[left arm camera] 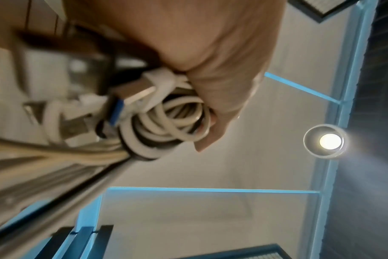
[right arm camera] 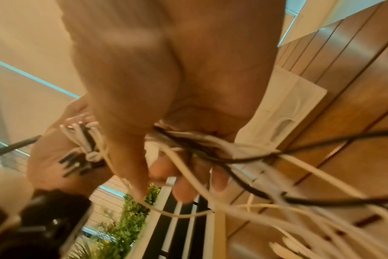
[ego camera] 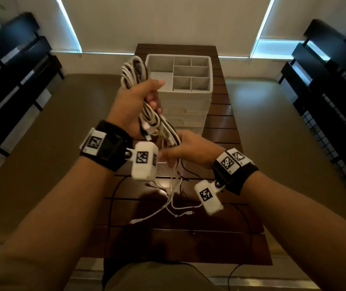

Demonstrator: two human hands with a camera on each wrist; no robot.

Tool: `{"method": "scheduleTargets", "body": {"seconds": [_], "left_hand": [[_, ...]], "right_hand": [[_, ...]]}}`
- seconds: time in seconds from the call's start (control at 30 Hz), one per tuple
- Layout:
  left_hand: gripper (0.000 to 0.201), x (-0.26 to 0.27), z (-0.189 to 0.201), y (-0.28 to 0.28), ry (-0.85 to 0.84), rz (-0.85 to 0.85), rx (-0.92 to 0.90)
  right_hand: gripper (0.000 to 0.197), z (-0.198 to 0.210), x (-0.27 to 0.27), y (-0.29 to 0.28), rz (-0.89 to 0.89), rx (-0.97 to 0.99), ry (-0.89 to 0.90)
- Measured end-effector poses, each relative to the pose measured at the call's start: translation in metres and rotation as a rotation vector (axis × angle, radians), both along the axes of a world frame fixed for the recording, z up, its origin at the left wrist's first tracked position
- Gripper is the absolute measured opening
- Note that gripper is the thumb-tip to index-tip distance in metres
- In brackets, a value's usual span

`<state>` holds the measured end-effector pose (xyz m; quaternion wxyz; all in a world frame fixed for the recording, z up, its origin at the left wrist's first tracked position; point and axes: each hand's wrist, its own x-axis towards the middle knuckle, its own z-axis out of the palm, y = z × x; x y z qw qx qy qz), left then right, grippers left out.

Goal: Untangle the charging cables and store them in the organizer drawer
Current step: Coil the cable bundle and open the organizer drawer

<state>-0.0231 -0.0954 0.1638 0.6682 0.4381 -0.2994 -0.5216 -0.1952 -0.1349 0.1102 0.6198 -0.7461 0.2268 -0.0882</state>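
Observation:
A tangled bundle of white and black charging cables (ego camera: 146,106) is held up in the air above the table. My left hand (ego camera: 138,101) grips its upper coiled part (left arm camera: 166,121), with a USB plug (left arm camera: 133,96) sticking out by the fist. Lower down, my right hand (ego camera: 186,152) holds several strands (right arm camera: 188,145) curled in its fingers. Loose cable ends (ego camera: 167,198) hang from it onto the table. The white organizer (ego camera: 180,80), with open compartments on top and stacked drawers below, stands just behind the hands.
The dark slatted wooden table (ego camera: 226,127) is narrow, with floor on both sides. A thin black wire (ego camera: 110,217) runs across the near end of the table. Dark shelving (ego camera: 14,66) stands left and right (ego camera: 331,80).

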Motion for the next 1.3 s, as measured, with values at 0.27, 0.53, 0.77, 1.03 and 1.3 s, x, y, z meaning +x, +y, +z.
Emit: {"method": "scheduleTargets", "body": {"seconds": [0.27,0.53,0.77,1.03,1.3], "left_hand": [[0.047,0.035,0.005,0.007,0.025,0.022,0.063],[0.039,0.039,-0.001,0.009,-0.167,0.0,0.147],[0.039,0.028,-0.012,0.007,-0.083,0.06,0.129],[0.044,0.013,-0.006,0.0,0.061,0.074,0.054],[0.04,0.015,-0.002,0.0,0.086,0.097,-0.006]], "right_hand": [[0.027,-0.018,-0.004,-0.007,-0.087,0.048,-0.007],[0.019,-0.009,0.018,-0.012,0.115,-0.287,0.399],[0.038,0.008,0.021,-0.025,0.145,-0.458,0.318],[0.088,-0.002,0.034,-0.014,-0.152,-0.271,0.005],[0.033,-0.009,0.043,-0.012,-0.202,-0.366,-0.068]]}}
